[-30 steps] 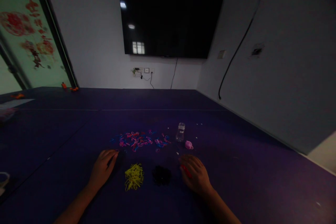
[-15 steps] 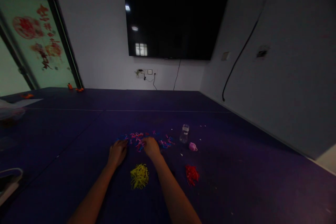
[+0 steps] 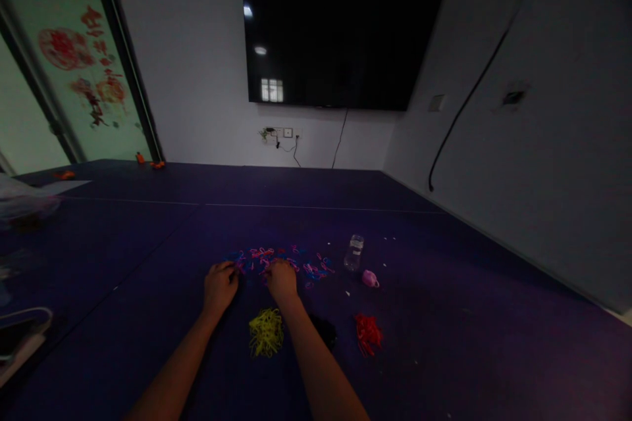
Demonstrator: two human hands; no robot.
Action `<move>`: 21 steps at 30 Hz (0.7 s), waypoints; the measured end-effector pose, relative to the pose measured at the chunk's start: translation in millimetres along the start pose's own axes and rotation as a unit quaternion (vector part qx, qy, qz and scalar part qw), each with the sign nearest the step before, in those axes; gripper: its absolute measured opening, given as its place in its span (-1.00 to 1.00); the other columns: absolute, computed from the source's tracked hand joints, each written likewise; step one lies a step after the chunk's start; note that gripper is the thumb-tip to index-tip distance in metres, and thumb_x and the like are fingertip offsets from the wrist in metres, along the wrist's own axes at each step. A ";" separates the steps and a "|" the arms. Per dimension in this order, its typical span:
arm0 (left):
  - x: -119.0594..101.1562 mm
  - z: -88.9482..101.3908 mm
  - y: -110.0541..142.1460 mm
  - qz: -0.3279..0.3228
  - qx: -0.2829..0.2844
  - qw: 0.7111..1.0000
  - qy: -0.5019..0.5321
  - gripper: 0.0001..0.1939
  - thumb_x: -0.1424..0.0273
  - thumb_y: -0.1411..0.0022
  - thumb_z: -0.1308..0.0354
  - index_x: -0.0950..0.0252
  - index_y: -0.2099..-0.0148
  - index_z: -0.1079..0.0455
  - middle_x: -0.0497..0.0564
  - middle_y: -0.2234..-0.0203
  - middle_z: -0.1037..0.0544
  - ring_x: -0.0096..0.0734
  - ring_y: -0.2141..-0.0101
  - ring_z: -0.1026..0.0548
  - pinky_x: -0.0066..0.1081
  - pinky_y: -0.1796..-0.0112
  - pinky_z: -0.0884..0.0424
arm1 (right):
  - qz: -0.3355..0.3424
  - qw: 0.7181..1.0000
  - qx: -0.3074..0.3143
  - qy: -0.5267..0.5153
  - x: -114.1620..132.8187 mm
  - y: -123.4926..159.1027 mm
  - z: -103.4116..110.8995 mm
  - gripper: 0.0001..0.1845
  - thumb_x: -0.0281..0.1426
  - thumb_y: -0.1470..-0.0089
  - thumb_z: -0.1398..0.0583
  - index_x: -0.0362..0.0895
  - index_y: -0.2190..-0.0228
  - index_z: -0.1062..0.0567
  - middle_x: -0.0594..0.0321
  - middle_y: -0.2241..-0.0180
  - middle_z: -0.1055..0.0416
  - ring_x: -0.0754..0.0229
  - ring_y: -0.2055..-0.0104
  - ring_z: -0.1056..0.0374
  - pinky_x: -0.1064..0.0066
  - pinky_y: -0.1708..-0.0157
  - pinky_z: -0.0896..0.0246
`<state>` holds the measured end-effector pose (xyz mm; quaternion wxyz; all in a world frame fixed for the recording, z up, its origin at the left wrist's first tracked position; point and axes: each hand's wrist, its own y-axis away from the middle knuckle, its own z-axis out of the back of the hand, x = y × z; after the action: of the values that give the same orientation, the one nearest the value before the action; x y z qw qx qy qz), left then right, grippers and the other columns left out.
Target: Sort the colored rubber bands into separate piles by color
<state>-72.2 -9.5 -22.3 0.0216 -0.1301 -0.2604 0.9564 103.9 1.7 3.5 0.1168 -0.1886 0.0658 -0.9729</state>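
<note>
Small loops that look like rubber bands, pink, red, blue and purple, lie in a loose spread (image 3: 315,270) on the dark purple surface. At the left end of this spread is my left hand (image 3: 220,288), palm down, its fingers bent and drawn together by the bands. My right hand (image 3: 282,281) reaches into the middle of the spread with its fingertips pinched together. What either hand has between its fingers is too dark and small to make out. A yellow pile of bands (image 3: 266,332) sits between my forearms. Right of my right forearm are a black pile (image 3: 324,331), partly hidden, and a red pile (image 3: 368,333).
A clear bottle (image 3: 354,252) and a small pink object with a loop (image 3: 370,279) are right of the spread. At the left edge lie a plastic bag (image 3: 24,200) and a dark device with a white cable (image 3: 22,342). A television (image 3: 340,36) hangs on the wall.
The view has shifted slightly, so most things appear further right. My right hand has drawn a little closer to my left, and more of the black pile shows beside my right forearm.
</note>
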 end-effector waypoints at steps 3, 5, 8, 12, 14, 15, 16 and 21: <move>-2.0 1.0 0.1 0.000 0.008 1.000 -0.012 -0.75 0.38 -0.13 0.03 0.26 0.25 -0.46 0.06 0.21 -0.49 -0.20 0.20 -0.39 -0.27 0.18 -0.30 | -0.015 1.000 -0.012 0.016 2.7 1.4 1.6 -0.78 -0.54 0.01 -0.06 -0.22 0.35 -0.49 0.04 0.28 -0.42 0.11 0.19 -0.32 0.39 0.24 -0.15; -4.6 2.6 -0.1 -0.012 0.016 1.000 -0.011 -0.75 0.39 -0.13 0.02 0.23 0.20 -0.45 0.04 0.18 -0.48 -0.21 0.18 -0.38 -0.28 0.18 -0.29 | -0.021 0.999 -0.019 0.029 4.7 2.6 2.7 -0.74 -0.57 -0.01 -0.02 -0.26 0.32 -0.47 0.00 0.28 -0.42 0.09 0.20 -0.33 0.36 0.24 -0.15; -10.2 6.3 0.5 -0.019 0.033 0.999 -0.020 -0.74 0.40 -0.14 0.01 0.20 0.14 -0.42 0.04 0.14 -0.45 -0.20 0.13 -0.34 -0.28 0.19 -0.28 | -0.019 0.999 -0.023 0.043 7.9 4.5 3.7 -0.74 -0.54 -0.02 -0.02 -0.29 0.29 -0.46 -0.06 0.26 -0.41 0.06 0.18 -0.32 0.31 0.22 -0.15; -16.0 10.3 2.0 -0.005 0.051 0.998 -0.043 -0.72 0.38 -0.17 0.04 0.23 0.12 -0.40 0.09 0.11 -0.42 -0.15 0.10 -0.30 -0.25 0.21 -0.28 | 0.003 0.998 -0.021 0.055 11.4 5.0 3.2 -0.76 -0.52 -0.01 -0.04 -0.28 0.31 -0.47 -0.08 0.26 -0.41 0.04 0.17 -0.31 0.29 0.21 -0.14; -16.7 10.5 1.9 -0.005 0.052 0.998 -0.047 -0.72 0.37 -0.17 0.05 0.26 0.12 -0.40 0.10 0.12 -0.41 -0.15 0.10 -0.30 -0.26 0.21 -0.28 | 0.009 0.998 -0.017 0.060 12.6 4.2 2.2 -0.75 -0.56 0.00 -0.03 -0.28 0.32 -0.48 -0.07 0.26 -0.41 0.04 0.16 -0.31 0.28 0.21 -0.14; -16.7 10.2 1.6 -0.007 0.051 0.998 -0.046 -0.73 0.37 -0.18 0.05 0.26 0.13 -0.40 0.11 0.12 -0.41 -0.15 0.10 -0.30 -0.26 0.20 -0.28 | 0.009 0.998 -0.016 0.063 13.0 3.7 1.6 -0.74 -0.58 0.00 -0.02 -0.28 0.32 -0.48 -0.07 0.25 -0.41 0.03 0.16 -0.30 0.27 0.21 -0.14; -16.6 9.7 1.2 -0.009 0.050 0.998 -0.045 -0.73 0.38 -0.18 0.06 0.26 0.14 -0.41 0.10 0.12 -0.41 -0.16 0.11 -0.30 -0.27 0.20 -0.28 | 0.008 0.998 -0.016 0.066 13.5 3.5 1.0 -0.73 -0.59 0.00 -0.02 -0.27 0.31 -0.47 -0.07 0.25 -0.41 0.03 0.15 -0.30 0.26 0.20 -0.14; -17.3 11.0 -1.2 -0.024 0.043 0.998 -0.030 -0.77 0.38 -0.18 0.06 0.23 0.22 -0.42 0.06 0.13 -0.43 -0.18 0.11 -0.31 -0.28 0.21 -0.28 | -0.006 0.997 -0.017 0.073 14.6 4.9 0.9 -0.69 -0.60 -0.03 0.03 -0.27 0.25 -0.45 -0.07 0.18 -0.38 0.00 0.11 -0.28 0.22 0.19 -0.14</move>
<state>-58.4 -15.8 -8.5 0.0423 -0.0943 -0.2227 0.9694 92.1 -6.8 8.7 0.1029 -0.1190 0.0895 -0.9835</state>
